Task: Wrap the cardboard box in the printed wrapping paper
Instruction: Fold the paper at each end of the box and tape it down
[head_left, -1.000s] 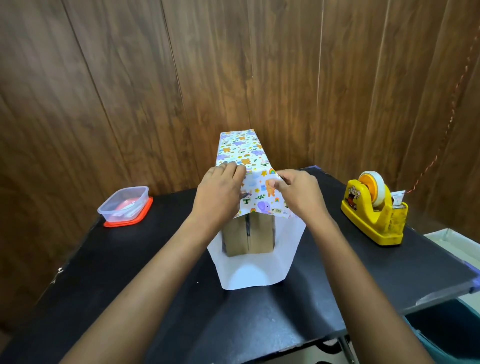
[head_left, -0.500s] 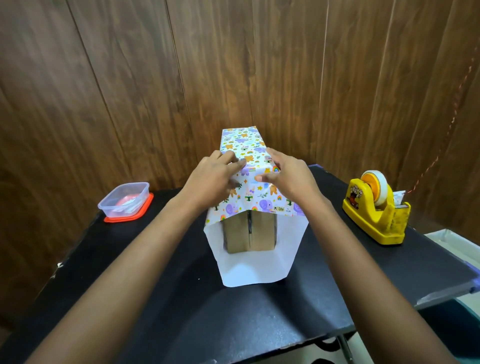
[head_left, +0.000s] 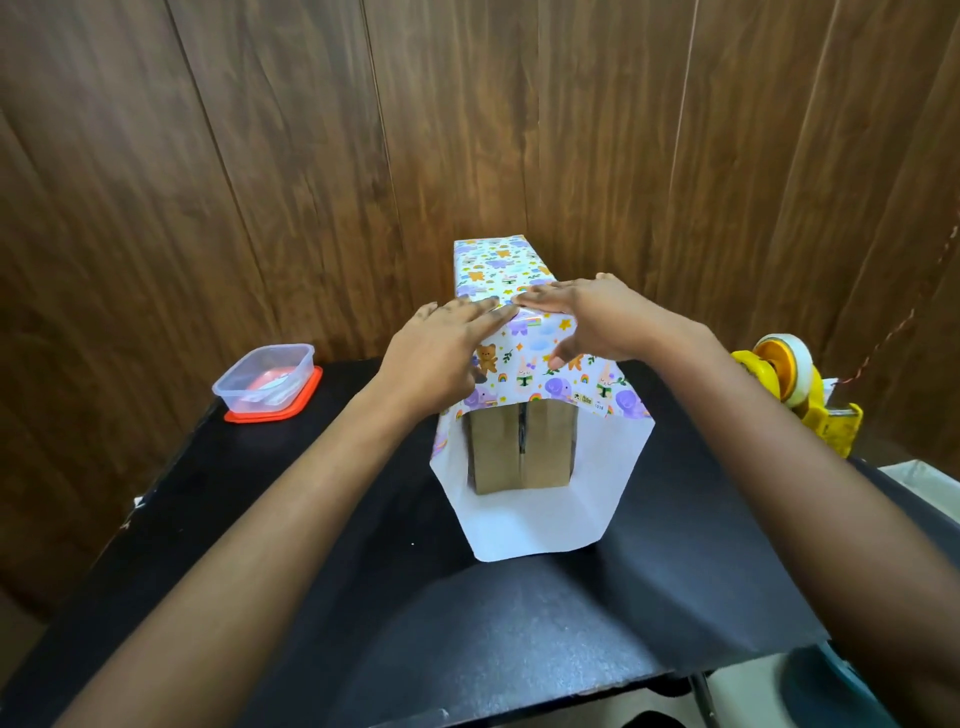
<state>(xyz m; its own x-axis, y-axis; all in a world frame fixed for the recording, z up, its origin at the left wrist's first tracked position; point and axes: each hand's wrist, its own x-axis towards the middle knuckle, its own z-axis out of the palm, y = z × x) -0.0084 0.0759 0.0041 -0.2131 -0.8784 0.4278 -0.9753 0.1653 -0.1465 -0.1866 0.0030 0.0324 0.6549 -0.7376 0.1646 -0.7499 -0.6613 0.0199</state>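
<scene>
Nearest on the black table (head_left: 363, 597), wrapping paper (head_left: 530, 525) overhangs white side up: thin, limp, crease-prone (take it by its edges). Behind, the cardboard box (head_left: 498, 457) end shows bare; stiff, probably light. On top, left hand (head_left: 441, 353) and right hand (head_left: 608, 317) press flat, fingers straight, holding nothing.

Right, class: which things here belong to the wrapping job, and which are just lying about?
Job: cardboard box, wrapping paper, left hand and right hand pressing it down, probably the tape dispenser.
Lying about: plastic tub with red lid.
</scene>
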